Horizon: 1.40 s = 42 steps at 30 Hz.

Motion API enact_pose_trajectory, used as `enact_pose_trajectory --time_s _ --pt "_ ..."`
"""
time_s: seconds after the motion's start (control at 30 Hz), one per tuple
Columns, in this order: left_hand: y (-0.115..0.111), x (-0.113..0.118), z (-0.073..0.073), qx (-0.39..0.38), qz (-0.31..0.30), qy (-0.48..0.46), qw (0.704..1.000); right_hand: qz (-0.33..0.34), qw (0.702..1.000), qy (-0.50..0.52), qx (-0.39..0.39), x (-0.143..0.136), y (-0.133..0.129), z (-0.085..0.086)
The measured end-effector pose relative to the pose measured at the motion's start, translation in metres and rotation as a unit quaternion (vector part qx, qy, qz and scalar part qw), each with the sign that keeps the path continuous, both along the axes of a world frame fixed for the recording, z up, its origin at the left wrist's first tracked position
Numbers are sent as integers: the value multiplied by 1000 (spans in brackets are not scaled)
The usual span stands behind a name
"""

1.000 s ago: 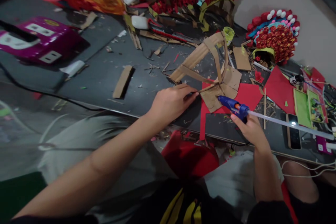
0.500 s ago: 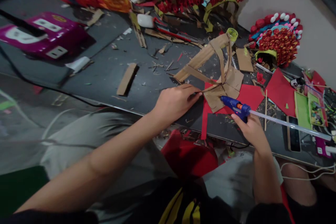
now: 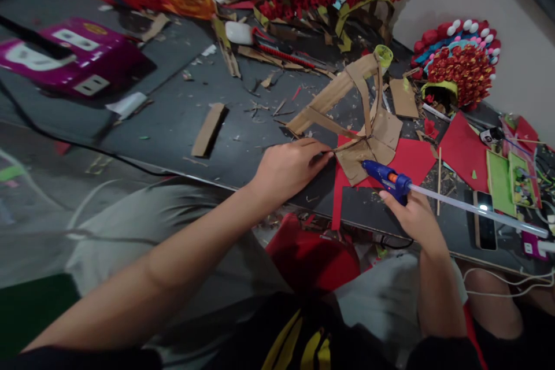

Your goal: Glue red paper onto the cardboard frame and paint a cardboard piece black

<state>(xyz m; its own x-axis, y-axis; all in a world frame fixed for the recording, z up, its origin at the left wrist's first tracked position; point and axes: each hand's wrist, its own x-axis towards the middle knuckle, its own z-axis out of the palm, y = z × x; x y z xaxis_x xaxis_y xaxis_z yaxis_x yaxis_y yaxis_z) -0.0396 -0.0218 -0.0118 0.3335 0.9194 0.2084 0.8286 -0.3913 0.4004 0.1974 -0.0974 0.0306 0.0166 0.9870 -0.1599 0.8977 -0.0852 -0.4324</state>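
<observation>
- Left hand (image 3: pixel 286 170): fingers pinch a corner of the cardboard frame (image 3: pixel 377 149), whose long strip (image 3: pixel 333 91) slants away rightward beyond them.
- Right hand (image 3: pixel 416 217), farther from it: fingers curl round the blue glue gun (image 3: pixel 392 179), nozzle (image 3: pixel 368 167) pointing left toward the frame.

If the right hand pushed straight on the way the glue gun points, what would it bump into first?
Most likely the cardboard flap, right at the tip of the blue glue gun in the right hand; I cannot tell whether they already touch.
</observation>
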Motion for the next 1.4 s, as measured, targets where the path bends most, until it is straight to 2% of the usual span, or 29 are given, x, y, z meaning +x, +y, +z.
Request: enact_pose_trajectory --time_s 0.1,0.23,0.63,0.93,1.07,1.23,1.4 --pt "0 0 0 6 -10 -5 1000 -6 999 32 3 -1 -1 1" --pt "-1 -1 0 6 -14 -2 1000 -6 996 77 44 -4 -1 1" --pt "-1 -1 2 -8 -9 4 1000 53 997 36 45 -12 -2 -7" --pt "-1 0 2 -16 2 12 1000 68 996 38 34 -8 -3 1" --pt "-1 0 2 -14 2 7 1000 38 998 36 37 -9 -2 1" --pt "-1 0 1 -11 -4 4 1000 49 997 56 36 -14 -2 -5" --pt "-1 0 0 -12 -4 -1 1000 24 998 36 33 -14 -3 -6"
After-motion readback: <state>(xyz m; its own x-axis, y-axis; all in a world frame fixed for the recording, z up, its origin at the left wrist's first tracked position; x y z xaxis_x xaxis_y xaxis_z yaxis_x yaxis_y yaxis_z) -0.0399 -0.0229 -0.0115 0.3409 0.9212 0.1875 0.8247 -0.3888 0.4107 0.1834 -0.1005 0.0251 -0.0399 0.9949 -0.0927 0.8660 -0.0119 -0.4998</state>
